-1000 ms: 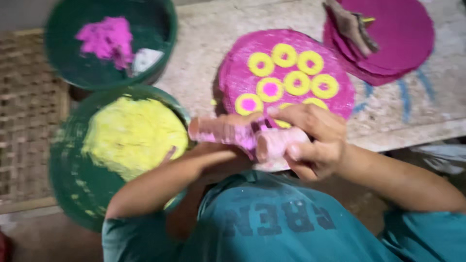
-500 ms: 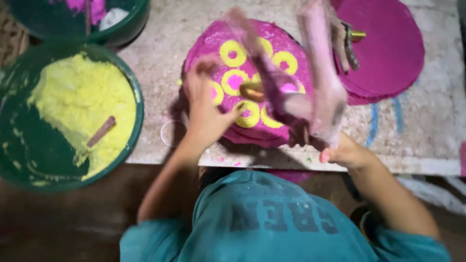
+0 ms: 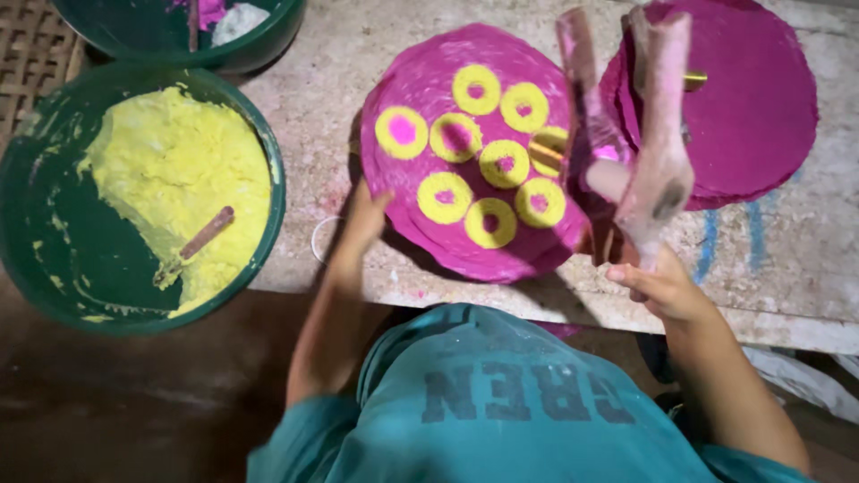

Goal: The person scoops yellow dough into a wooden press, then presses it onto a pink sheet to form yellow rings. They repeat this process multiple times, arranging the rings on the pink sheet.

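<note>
On the stone slab (image 3: 805, 268), right-hand fingers (image 3: 649, 284) grip upright pink tongs (image 3: 658, 161), prongs up; left fingers (image 3: 365, 215) press the pink disc (image 3: 474, 152).

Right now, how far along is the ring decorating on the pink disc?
Done: eight yellow rings sit on the pink disc. In hand: the right hand lifts a pink-stained tool; the left hand rests at the disc's edge. Left: bare pink around the rim.

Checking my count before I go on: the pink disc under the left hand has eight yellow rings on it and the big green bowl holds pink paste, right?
Not quite. The head view shows the big green bowl holding yellow paste, not pink. The eight yellow rings on the pink disc at the left hand are right.
</note>
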